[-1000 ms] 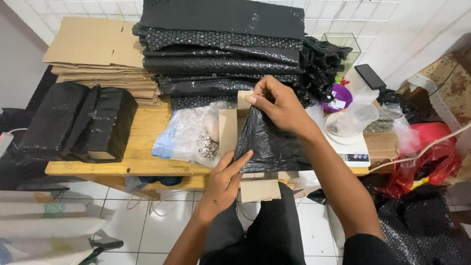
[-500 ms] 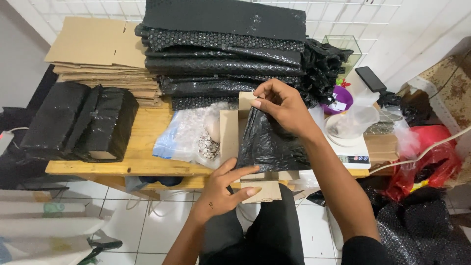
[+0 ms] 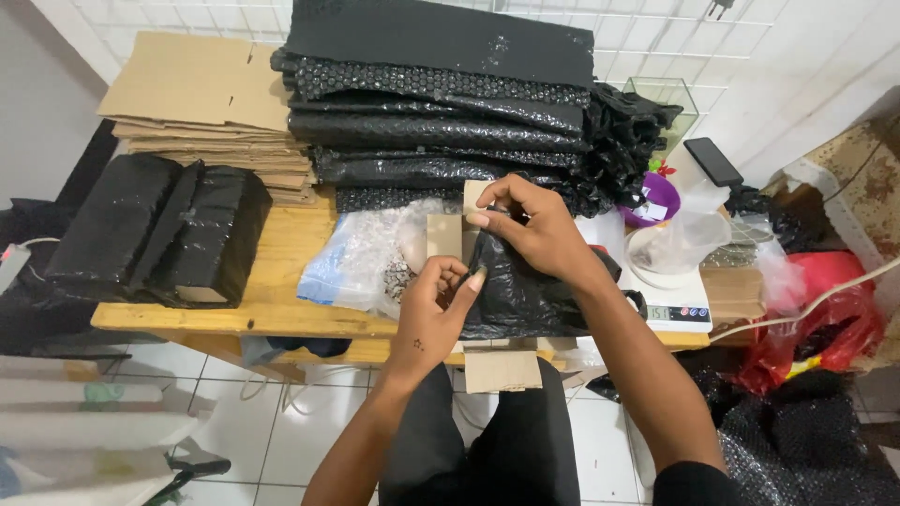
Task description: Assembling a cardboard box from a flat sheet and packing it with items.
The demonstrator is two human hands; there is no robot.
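Hands wrapping a small cardboard box in black plastic at the front edge of the wooden surface

The wooden surface point(image 3: 281, 305) carries a tall stack of black bubble wrap point(image 3: 441, 103) along its back edge, flattened cardboard point(image 3: 192, 94) at the back left corner and wrapped black parcels point(image 3: 159, 230) at the left edge. Near the front edge lies a clear plastic bag point(image 3: 361, 258) with small dark pieces inside, too small to tell. Just beside it, the black plastic sheet point(image 3: 525, 286) looks thin, limp and slippery, the cardboard box point(image 3: 450, 234) within it light and stiff; best gripped at the box's edges. The right hand point(image 3: 534, 230) pinches the sheet's top against the box. The left hand point(image 3: 436, 314) is curled, fingertips nipping the sheet's lower fold.
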